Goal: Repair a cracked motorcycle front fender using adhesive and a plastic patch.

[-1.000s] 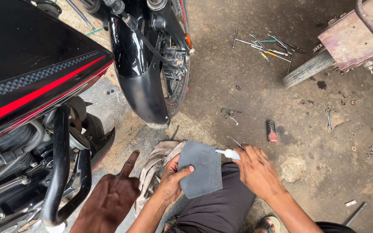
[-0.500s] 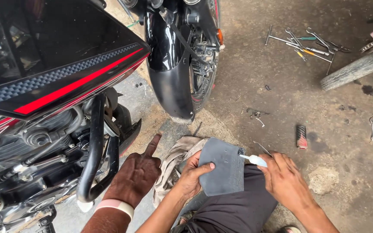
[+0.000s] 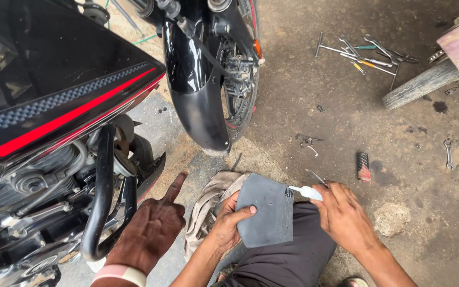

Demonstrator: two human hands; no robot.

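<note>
Oily concrete workshop floor (image 3: 346, 106) w/ scattered tools (image 3: 365, 53), motorcycle (image 3: 70, 106) alongside

Floor (image 3: 346, 95): we see grey concrete, stained and gritty, with a sandy patch near the front wheel (image 3: 243, 79) of the black motorcycle that stands on it.
Tools (image 3: 365, 53): we find a loose cluster of wrenches and screwdrivers lying at the upper right, well apart from us.
Spanner (image 3: 448, 154): we see one lying alone at the right.
Small black and red object (image 3: 363, 167): we see it lying flat just beyond our knee.
Small metal bits (image 3: 308, 142): we see them scattered between the wheel and the black and red object.
Rag (image 3: 208, 204): we see a dirty beige cloth crumpled on the floor beside our leg.
Old tyre (image 3: 421, 85): we see it resting on the floor at the upper right.
</note>
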